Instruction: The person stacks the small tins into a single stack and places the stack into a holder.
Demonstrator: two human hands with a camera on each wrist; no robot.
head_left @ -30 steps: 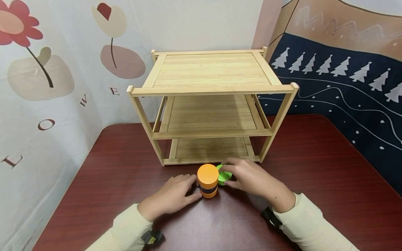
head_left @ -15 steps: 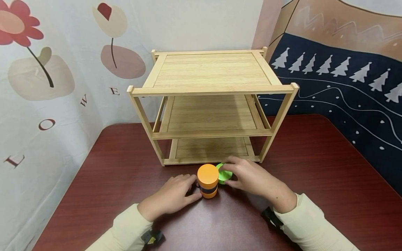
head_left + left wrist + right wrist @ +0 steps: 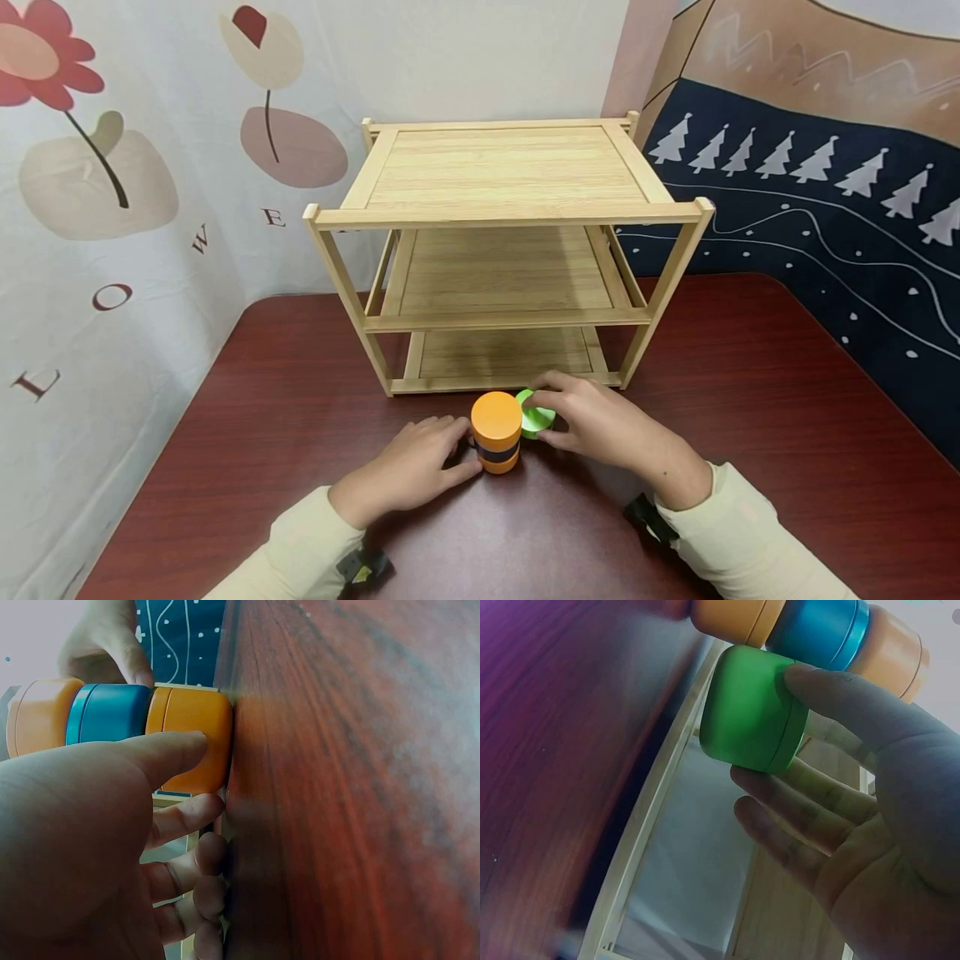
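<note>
In the head view, a stack of round lidded jars stands on the table: an orange jar (image 3: 497, 415) on top, a blue jar (image 3: 112, 712) in the middle, another orange jar (image 3: 196, 735) at the bottom. My left hand (image 3: 408, 467) holds the bottom orange jar from the left, thumb on its near side and index finger behind. To the right of the stack, my right hand (image 3: 596, 421) grips a green jar (image 3: 750, 712) between thumb and fingers. The green jar is close against the stack; whether it touches the table I cannot tell.
A three-tier wooden rack (image 3: 498, 215) stands on the dark red table (image 3: 285, 367) right behind the jars, its bottom front rail near the right fingertips. Printed cloths (image 3: 480, 58) hang behind and at both sides.
My right hand and the green jar have shifted very slightly away from me, toward the rack. The left hand and the stack have stayed in place.
</note>
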